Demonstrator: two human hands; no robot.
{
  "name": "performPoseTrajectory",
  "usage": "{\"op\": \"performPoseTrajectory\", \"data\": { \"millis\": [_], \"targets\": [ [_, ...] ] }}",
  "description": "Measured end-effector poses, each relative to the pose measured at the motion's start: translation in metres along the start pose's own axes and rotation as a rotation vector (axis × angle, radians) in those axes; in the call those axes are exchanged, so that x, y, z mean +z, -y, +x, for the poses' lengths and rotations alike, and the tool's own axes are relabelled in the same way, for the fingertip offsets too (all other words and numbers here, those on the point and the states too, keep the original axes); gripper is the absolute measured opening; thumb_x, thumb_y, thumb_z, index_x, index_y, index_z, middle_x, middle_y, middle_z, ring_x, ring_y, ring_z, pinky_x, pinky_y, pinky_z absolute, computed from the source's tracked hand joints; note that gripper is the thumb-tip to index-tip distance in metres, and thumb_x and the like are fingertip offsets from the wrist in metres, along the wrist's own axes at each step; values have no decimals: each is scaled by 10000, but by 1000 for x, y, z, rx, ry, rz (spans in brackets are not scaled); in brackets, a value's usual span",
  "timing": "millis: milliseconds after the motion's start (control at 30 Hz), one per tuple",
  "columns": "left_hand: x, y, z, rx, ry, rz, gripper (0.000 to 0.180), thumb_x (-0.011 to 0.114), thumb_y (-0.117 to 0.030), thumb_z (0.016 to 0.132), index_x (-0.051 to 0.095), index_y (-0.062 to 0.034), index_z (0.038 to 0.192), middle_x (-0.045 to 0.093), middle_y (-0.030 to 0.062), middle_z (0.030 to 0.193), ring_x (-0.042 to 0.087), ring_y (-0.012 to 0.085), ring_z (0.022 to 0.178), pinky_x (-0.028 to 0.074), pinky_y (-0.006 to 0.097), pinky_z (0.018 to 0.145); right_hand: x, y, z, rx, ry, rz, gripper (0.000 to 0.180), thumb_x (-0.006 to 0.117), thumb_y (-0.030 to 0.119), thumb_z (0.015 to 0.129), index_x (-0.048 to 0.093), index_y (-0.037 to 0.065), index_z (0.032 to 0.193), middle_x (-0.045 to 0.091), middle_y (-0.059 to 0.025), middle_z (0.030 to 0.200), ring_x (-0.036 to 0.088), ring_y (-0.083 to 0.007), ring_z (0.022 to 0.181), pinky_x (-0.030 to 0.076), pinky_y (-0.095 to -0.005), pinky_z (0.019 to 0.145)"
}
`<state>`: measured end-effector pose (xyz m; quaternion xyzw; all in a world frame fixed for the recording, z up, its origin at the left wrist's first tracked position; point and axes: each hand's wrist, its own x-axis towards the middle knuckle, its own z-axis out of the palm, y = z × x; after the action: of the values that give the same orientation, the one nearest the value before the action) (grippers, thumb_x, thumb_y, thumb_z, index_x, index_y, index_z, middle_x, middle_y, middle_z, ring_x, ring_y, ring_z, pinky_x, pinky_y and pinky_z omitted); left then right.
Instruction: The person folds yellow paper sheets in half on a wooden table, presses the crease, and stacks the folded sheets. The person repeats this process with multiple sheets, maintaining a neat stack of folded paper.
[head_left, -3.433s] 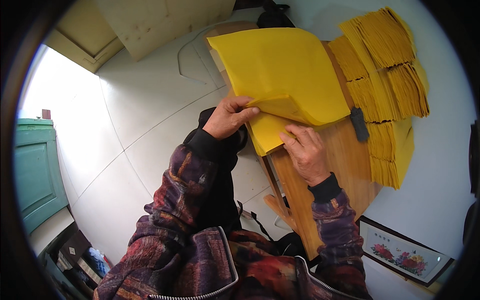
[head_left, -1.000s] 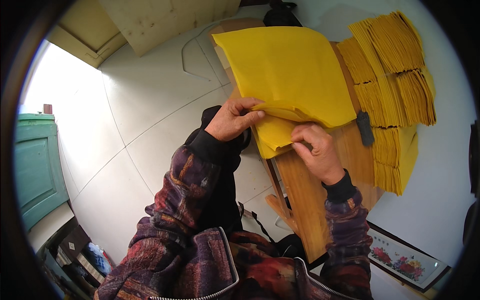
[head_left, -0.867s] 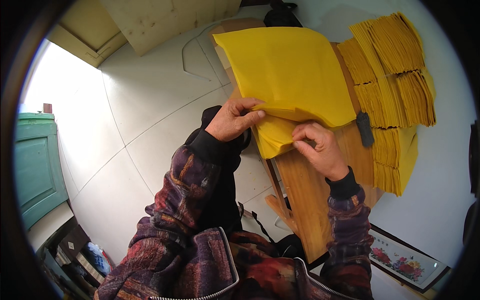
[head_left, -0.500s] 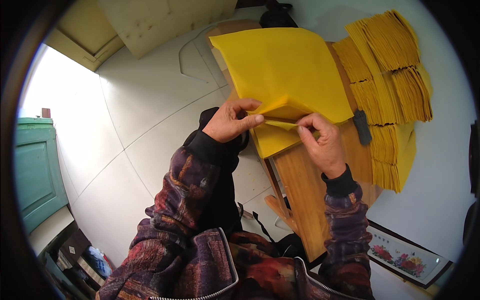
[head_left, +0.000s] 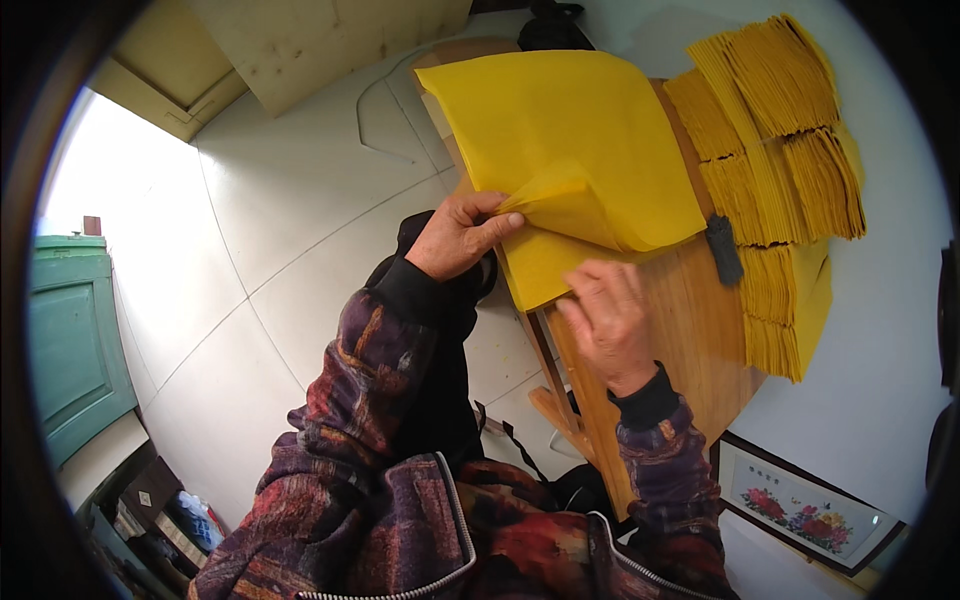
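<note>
A stack of large yellow paper sheets (head_left: 580, 120) lies on the wooden table in front of me. My left hand (head_left: 460, 232) pinches the near left edge of a yellow sheet (head_left: 565, 212) between thumb and fingers, and that sheet's near edge is raised and curled away from the sheets beneath. My right hand (head_left: 608, 320) is just off the near edge of the stack, over the wood. Its fingers are bent and blurred by motion, and I cannot tell whether they touch the paper.
Bundles of folded yellow paper (head_left: 780, 190) are piled along the right of the wooden table (head_left: 640, 400). A dark grey cloth item (head_left: 724, 250) lies between them and the sheets. A framed flower picture (head_left: 800, 505) is at lower right, a green cabinet (head_left: 80, 340) at left.
My right hand has let go of the small folded paper edge and drawn back toward me. The lifted sheet now curls farther back, while my left hand stays about where it was.
</note>
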<state>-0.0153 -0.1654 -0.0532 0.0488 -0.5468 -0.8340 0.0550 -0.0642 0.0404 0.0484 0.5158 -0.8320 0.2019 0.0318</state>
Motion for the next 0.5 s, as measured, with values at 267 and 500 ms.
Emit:
{"op": "performPoseTrajectory", "data": {
  "millis": [267,500],
  "targets": [
    [-1,1,1,2,16,-14,256,594,-140,927,611,46,1101,647,34,988,584,99,907,480,257,816,15,-15,-2,-173,-12,-150,176,623,25,746,634,46,920,583,-60,925,553,-242,835,463,-356,700],
    [0,0,-1,-10,24,-58,254,603,-162,924,629,22,1096,656,13,984,560,90,918,458,248,834,8,-18,8,-29,49,101,104,638,5,738,581,40,817,575,-84,879,558,-284,805,467,-355,687]
  ]
}}
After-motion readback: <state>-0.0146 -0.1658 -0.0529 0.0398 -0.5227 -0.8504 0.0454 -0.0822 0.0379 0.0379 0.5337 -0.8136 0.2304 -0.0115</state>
